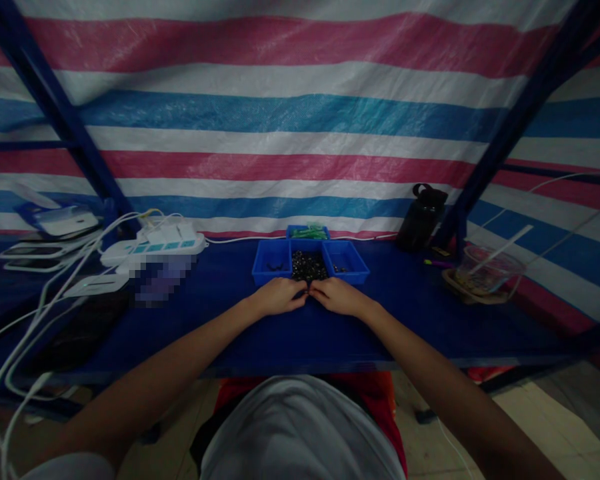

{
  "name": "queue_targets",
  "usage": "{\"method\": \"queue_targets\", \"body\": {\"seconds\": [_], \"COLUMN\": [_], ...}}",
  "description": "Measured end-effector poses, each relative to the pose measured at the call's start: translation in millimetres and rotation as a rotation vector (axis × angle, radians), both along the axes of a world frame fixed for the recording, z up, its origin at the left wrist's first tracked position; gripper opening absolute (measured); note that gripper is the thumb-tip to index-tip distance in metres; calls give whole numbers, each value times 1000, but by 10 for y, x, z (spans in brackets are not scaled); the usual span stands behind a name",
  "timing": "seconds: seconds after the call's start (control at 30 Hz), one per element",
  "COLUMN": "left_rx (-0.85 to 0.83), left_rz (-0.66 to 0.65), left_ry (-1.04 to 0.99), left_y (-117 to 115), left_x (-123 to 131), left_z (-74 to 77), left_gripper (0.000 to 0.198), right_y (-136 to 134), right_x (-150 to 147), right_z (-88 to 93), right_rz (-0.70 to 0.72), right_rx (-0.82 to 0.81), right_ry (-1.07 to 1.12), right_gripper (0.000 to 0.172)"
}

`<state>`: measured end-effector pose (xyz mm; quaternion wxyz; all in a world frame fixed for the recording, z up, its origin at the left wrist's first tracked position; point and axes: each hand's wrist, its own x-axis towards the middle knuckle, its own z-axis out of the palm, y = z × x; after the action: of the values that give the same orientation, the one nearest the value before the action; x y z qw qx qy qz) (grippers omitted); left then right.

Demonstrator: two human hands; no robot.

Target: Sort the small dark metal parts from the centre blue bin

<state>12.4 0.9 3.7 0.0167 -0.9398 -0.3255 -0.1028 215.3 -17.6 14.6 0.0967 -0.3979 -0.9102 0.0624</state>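
1. A blue desk (420, 327) stretches across in front of me, its long side running left to right.
2. On it, straight ahead of my body, sits a group of blue trays: three side by side and one behind. I cannot tell whether they are joined.
3. Well off to my right stand a clear cup (493, 267) with a white straw (503, 247) leaning in it, its contents hard to make out, and a black bottle (421, 223) behind it, farther back.
4. My left hand (281, 295) and right hand (339, 295) meet at the near edge of the middle tray (307, 245), neither clearly nearer to it. The fingers of each are drawn in to a pinch, tips almost touching the other's; whatever lies between them is too small to tell.
5. The left tray (275, 251) is just beyond my left hand, and the right tray (357, 275) just beyond my right.
6. The back tray (289, 233), farthest from me, holds green packets (308, 232).
7. A pile of small dark parts (309, 264) covers the middle tray's floor, directly beyond my fingertips. The pieces point no single way that I can see.
8. Smallest are the scattered contents: a few dark pieces (277, 267) in the left tray and some tiny shiny bits (339, 269) in the right.
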Motion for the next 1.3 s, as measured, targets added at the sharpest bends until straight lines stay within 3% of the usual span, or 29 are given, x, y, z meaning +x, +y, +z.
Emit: {"method": "queue_targets", "body": {"seconds": [1.3], "left_rx": [-58], "left_rz": [-37], "left_ry": [-47], "left_y": [14], "left_x": [-1], "left_z": [23], "left_gripper": [22], "right_y": [21], "right_x": [23], "right_z": [-21], "right_rz": [20], "right_rx": [32], "right_ry": [27], "right_gripper": [24]}}
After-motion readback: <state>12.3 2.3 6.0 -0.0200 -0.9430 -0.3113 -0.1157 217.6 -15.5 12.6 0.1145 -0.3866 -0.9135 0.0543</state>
